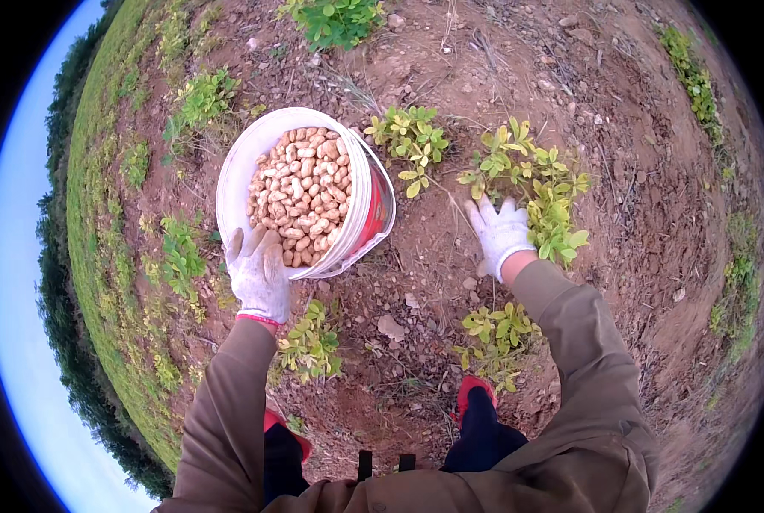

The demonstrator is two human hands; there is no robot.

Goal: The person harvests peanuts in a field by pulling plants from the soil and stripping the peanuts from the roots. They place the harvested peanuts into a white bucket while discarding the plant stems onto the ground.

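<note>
My left hand (258, 272), in a knitted work glove soiled at the fingers, grips the near left rim of a white plastic bucket (241, 144). Its fingers reach inside, close against the peanuts in their shells (302, 192) that fill much of the bucket. Red printing shows on the bucket's right side. To the right, my gloved right hand (499, 232) is low over the reddish soil with fingers apart. Its fingertips are at the base of a yellowing leafy plant (552, 192), partly under the leaves; I cannot tell whether they touch the stem.
Beside the bucket grows a smaller yellow-green plant (414, 141). Other plants stand close to me, one near the left forearm (311, 343) and one by my right shoe (501, 333). A stone (391, 327) lies between my arms. Green field rows (109, 224) stretch off left.
</note>
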